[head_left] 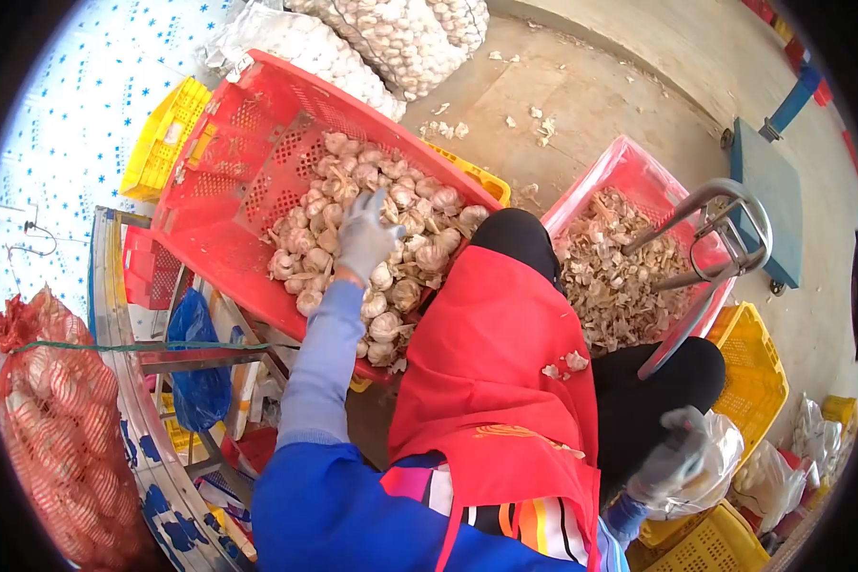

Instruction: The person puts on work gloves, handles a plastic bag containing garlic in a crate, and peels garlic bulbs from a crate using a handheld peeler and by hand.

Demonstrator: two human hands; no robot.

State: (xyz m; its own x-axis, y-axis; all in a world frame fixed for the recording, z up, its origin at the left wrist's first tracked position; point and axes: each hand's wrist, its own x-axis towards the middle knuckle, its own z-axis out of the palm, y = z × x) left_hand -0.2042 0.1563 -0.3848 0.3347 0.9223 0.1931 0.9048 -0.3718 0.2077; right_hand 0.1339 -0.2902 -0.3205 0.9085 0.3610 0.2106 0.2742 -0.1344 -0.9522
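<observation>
My left hand [364, 240], in a pale glove, reaches into a large tilted red crate [200, 214] of garlic bulbs [383, 328]. Its fingers are spread over the bulbs and touch them; no bulb shows in its grasp. My right hand [672, 459], also gloved, is low at the right beside my knee, by a clear plastic bag [710, 467]. It is blurred, so its fingers and anything in them cannot be made out. Between the hands, a red apron [505, 353] covers my lap, with a few bits of garlic skin on it.
A pink-red crate [623, 157] of loose garlic skins [615, 276] stands right of my knee, with a curved metal tube handle [748, 214] over it. Yellow crates [748, 372] are at the right. Net sacks of garlic [391, 38] lie behind; a red net sack [62, 429] stands left.
</observation>
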